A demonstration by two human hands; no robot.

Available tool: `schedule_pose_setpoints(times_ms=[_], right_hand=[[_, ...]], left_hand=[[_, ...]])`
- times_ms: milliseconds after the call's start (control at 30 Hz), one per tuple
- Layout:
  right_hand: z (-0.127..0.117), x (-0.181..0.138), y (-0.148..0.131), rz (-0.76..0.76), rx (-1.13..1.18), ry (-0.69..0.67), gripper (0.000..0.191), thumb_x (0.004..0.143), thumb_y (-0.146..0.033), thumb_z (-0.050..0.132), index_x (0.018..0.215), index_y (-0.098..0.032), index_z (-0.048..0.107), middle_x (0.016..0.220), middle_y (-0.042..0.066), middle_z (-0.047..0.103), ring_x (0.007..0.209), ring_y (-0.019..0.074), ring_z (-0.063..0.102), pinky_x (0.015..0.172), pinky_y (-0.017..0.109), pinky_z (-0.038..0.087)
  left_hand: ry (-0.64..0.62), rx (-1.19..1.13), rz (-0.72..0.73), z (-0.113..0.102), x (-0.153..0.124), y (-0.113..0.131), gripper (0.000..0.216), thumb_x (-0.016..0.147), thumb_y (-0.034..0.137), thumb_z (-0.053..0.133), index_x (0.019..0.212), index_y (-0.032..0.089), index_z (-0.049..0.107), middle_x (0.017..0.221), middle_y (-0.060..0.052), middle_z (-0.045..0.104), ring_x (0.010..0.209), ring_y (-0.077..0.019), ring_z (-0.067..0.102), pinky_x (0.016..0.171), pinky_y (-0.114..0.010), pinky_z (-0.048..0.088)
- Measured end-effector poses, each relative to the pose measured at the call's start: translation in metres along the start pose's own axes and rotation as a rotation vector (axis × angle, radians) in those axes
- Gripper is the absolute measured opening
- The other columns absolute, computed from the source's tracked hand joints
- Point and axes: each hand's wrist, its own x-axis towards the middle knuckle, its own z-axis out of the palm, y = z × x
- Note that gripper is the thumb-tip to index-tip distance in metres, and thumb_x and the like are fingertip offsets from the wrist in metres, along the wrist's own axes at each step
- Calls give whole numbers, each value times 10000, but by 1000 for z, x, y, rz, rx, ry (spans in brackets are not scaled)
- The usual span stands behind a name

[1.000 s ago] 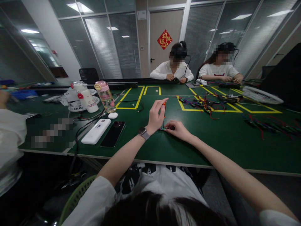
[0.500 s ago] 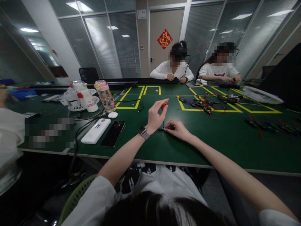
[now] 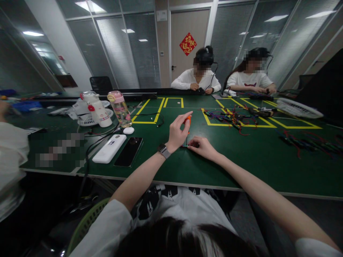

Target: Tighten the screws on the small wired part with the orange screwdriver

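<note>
Nearest the camera, the person's two bare arms reach out over the green tabletop, a watch on the left wrist. The left hand is closed in a pinch around the orange handle of a small screwdriver, which stands nearly upright with its tip down on a small dark part. The right hand lies flat and low just beside it, fingertips together on that part and pressing it to the tabletop. Over the last second neither hand has moved across the tabletop and the part lies where it did. Only the left fingers have shifted around the handle, so that more of its orange top now shows past the index finger; this reads as the screwdriver being turned in place while the part is held steady. To the left lie a black phone and a white case, touching side by side, and beyond them a pink-capped bottle. Farther out, a tangle of coloured wires lies over yellow tape lines. At the far edge sit two other people, their own hands busy near them.
</note>
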Motion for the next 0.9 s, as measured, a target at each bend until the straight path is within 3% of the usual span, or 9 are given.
schedule_pose_setpoints(times_ms=[233,433,700,900], right_hand=[[-1,0,-1,11,6,-6,84,778,-221,639,797,-149,679,746,39,617,646,140,565,608,261,445],[-2,0,-3,9,1,-14,67,772,-209,640,786,-154,674,743,34,612,638,136,554,604,259,441],[-1,0,-3,14,1,-20,77,774,-212,639,802,-152,680,756,37,616,651,141,559,614,264,441],[-2,0,-2,7,1,-26,84,776,-219,635,801,-152,679,762,40,618,654,143,565,613,264,440]], left_hand=[[52,105,-1,1,0,-1,209,900,286,557,1087,208,608,909,-29,581,817,-129,554,753,-257,479],[12,-1,10,1,0,0,283,978,241,371,1194,204,550,1098,-62,617,1014,-144,581,887,-295,471],[88,100,5,0,1,-1,184,892,312,571,1039,214,623,880,-23,562,811,-132,544,755,-270,477],[34,19,6,0,0,-1,284,981,262,361,1173,213,565,1088,-61,604,1013,-145,575,885,-306,479]])
